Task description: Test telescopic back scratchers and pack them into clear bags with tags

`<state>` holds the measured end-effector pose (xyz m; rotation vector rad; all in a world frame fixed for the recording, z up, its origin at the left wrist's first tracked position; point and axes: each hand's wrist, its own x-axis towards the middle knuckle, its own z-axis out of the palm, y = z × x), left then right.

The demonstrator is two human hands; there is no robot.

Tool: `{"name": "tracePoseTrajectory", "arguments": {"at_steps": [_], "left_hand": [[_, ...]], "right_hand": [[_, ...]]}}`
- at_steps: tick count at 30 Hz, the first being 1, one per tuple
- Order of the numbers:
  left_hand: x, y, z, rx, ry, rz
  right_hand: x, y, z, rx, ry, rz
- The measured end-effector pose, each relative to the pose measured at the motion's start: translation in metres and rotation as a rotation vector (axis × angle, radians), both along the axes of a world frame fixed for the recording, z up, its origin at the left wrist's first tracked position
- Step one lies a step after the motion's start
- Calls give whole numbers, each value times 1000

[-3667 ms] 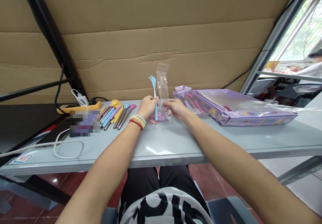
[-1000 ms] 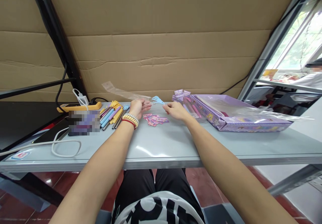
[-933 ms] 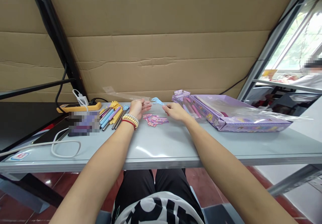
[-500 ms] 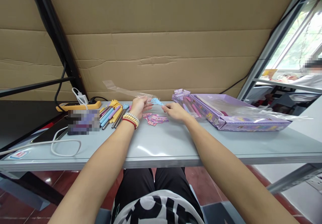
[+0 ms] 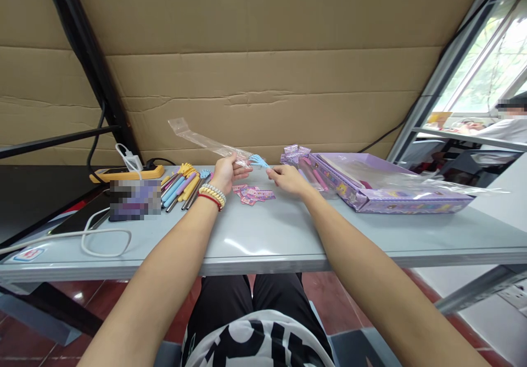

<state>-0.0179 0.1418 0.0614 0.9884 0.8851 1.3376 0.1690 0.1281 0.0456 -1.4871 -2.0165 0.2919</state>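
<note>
My left hand (image 5: 225, 174) is closed on a long clear plastic sleeve (image 5: 201, 140), which stretches up and to the left. My right hand (image 5: 286, 178) pinches a light blue back scratcher (image 5: 258, 161) with a hand-shaped head. That head points left, at the sleeve's near end; whether it is inside the film I cannot tell. Just below both hands lie several small pink printed cards (image 5: 253, 194). Left of my left hand is a pile of back scratchers (image 5: 184, 187) with yellow, blue and purple grips and metal rods.
Bagged back scratchers (image 5: 313, 174) lie right of my right hand, against a purple box (image 5: 405, 205) with clear film on it. At left are a yellow power strip (image 5: 127, 174), white cable (image 5: 101, 254) and blurred-out object (image 5: 135, 201). Cardboard (image 5: 263, 70) backs the table. Another person sits far right.
The sleeve's far end has risen a little, and more of the film shows by my left hand. The blue head has shifted slightly right and up with my right hand.
</note>
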Motion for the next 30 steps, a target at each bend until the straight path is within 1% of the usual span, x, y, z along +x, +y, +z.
{"name": "tracePoseTrajectory", "arguments": {"at_steps": [6,9,11,16,19,23,25,27,30], "left_hand": [[5,-2,-4,9,33,-84],[7,-4,-5,35,71,-131],[7,-4,-5,59,98,-135],[8,-4,-6,107,118,-89],[8,-4,-3,130,91,-31],[4,-1,1,131,7,75],[2,0,3,119,-13,107],[-1,1,3,116,-17,114],[-3,1,2,129,17,89]], "right_hand": [[-4,0,-2,9,7,71],[-6,-1,-2,19,0,71],[-6,-2,-1,21,-6,54],[-7,-4,0,18,-12,36],[-6,-3,0,12,9,49],[-3,-3,1,-83,10,40],[-1,-4,1,-107,8,48],[1,-3,1,-102,20,67],[3,-1,-1,-83,53,113]]}}
